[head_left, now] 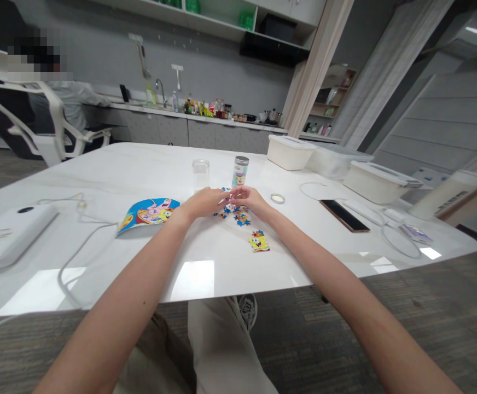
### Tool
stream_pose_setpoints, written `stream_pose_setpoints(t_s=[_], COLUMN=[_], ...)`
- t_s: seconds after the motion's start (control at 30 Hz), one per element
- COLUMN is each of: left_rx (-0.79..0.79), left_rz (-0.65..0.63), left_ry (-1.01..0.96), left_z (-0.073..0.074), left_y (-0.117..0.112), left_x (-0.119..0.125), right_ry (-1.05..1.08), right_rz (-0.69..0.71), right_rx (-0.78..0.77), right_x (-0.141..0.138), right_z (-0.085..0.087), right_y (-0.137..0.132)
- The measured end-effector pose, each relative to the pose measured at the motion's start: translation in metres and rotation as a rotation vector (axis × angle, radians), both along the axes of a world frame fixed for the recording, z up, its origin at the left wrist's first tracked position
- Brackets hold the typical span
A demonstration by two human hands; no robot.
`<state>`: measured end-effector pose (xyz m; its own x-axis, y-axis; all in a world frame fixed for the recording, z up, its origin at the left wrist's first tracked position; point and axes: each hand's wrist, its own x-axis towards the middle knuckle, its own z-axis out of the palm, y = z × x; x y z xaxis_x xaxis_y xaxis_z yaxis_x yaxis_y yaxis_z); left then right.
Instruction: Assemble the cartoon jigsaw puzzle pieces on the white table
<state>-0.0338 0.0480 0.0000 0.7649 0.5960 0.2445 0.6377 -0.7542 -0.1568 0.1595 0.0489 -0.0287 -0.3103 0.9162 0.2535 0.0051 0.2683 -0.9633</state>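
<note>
Loose jigsaw puzzle pieces (242,219) lie in a small pile at the middle of the white table (140,164). My left hand (206,202) reaches over the pile's left side, fingers bent together. From the other side my right hand (251,200) comes in with curled fingers, its tips near those of the left. Whatever the fingertips pinch is too small to make out. Closer to me lies a joined part of the puzzle (259,241) with a yellow cartoon face. A curved picture sheet (149,212) with cartoon figures rests left of my left hand.
Behind my hands stand a clear jar (201,174) and a printed canister (240,171) with a metal lid. A round lid (277,198), a phone (344,215), cables and storage boxes (290,152) are on the right. A white device (12,235) lies left; a person (70,101) sits beyond.
</note>
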Motion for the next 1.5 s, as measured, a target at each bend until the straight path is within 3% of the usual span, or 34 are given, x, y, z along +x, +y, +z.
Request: stream_pose_setpoints(t_s=[0.57,1.0,1.37,1.5], left_rx=[-0.006,-0.035,-0.384,-0.576], left_rz=[0.016,0.003,-0.013,-0.003], left_ry=[-0.007,-0.03,-0.437,-0.438], left_z=[-0.002,-0.004,0.0,0.001], left_y=[0.002,0.006,0.004,0.002], left_x=[0.0,-0.001,0.002,0.0], right_ry=[0.014,0.017,-0.059,-0.445], right_rz=[-0.138,-0.066,-0.086,-0.295], right_rx=[-0.146,-0.119,-0.061,0.2], right_x=[0.001,0.0,0.004,0.024], right_z=[-0.001,0.001,0.001,0.002], right_y=[0.003,-0.002,0.002,0.01])
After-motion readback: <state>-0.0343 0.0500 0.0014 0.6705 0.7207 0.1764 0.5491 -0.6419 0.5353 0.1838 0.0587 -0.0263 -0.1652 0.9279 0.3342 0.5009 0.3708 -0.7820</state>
